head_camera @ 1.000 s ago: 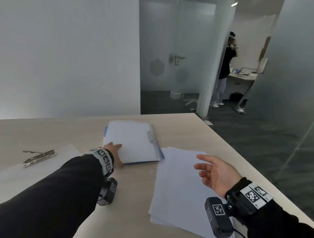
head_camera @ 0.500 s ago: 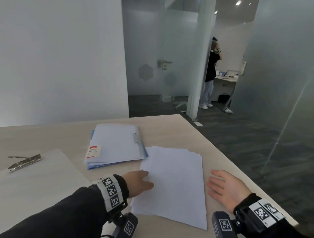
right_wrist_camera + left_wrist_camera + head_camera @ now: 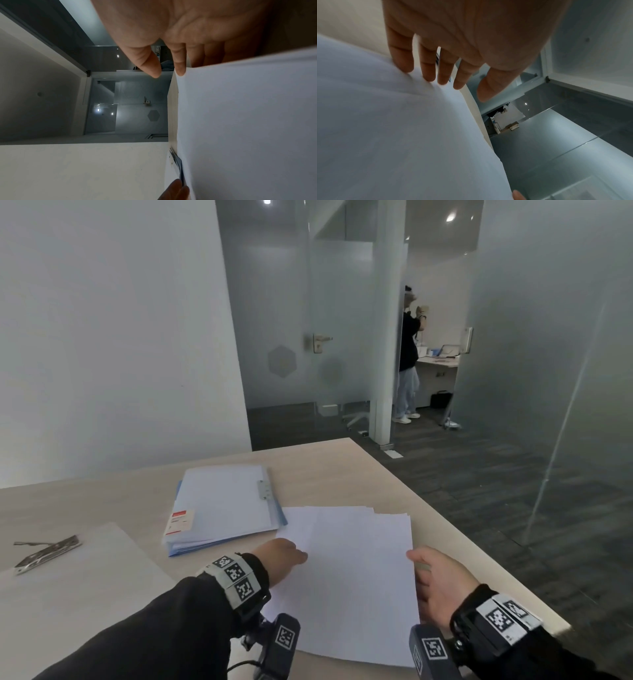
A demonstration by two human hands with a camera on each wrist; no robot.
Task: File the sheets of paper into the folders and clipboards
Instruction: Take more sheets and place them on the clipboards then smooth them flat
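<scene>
A stack of white sheets (image 3: 352, 583) lies on the table's near right part. Its top sheet (image 3: 393, 128) (image 3: 248, 121) sits askew on the pile and spans between my two hands. My left hand (image 3: 291, 554) (image 3: 453, 56) touches that sheet's left edge with straight fingers (image 3: 402, 59), thumb free. My right hand (image 3: 426, 568) (image 3: 171, 54) is at the right edge; its straight fingers pass under the paper and the thumb (image 3: 149, 65) stands apart. A closed blue folder (image 3: 222, 505) lies behind the stack. A clipboard (image 3: 75, 594) with a metal clip (image 3: 48, 553) lies at the left.
The light wooden table (image 3: 342, 467) ends close to my right hand, at its right edge (image 3: 486, 553). A white wall stands behind it. Beyond frosted glass partitions (image 3: 565, 371) a person (image 3: 407, 354) stands at a desk, far off.
My left hand left the blue folder and came to the stack's left edge. My right hand dropped to the right edge. The top sheet has since shifted askew between them.
</scene>
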